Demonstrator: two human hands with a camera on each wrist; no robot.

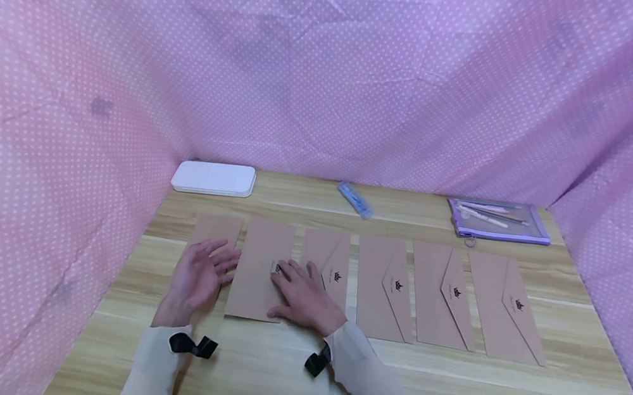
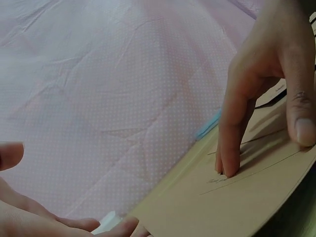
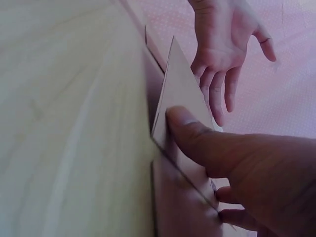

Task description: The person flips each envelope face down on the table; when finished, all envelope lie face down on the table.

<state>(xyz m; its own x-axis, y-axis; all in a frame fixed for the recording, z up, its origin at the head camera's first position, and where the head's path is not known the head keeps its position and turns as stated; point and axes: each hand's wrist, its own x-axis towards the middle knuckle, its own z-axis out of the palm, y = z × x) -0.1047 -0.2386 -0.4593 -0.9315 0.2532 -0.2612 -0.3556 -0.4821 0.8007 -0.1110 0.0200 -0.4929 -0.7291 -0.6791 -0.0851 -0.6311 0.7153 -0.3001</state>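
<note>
My right hand rests spread on a brown paper envelope, second from the left in a row. In the left wrist view, its fingertips touch the envelope by the small printed mark, and the thumb touches the paper too. The right wrist view shows that thumb flat on the envelope near a corner. My left hand is held palm turned inward, fingers loosely extended, over the leftmost envelope, which it partly hides. It holds nothing. Part of the third envelope is hidden by my right hand.
Further right lie more envelopes with pointed flaps and crown prints. Along the table's back are a white case, a blue item in clear packaging and a purple-edged zip pouch with pens. Pink dotted cloth surrounds the wooden table.
</note>
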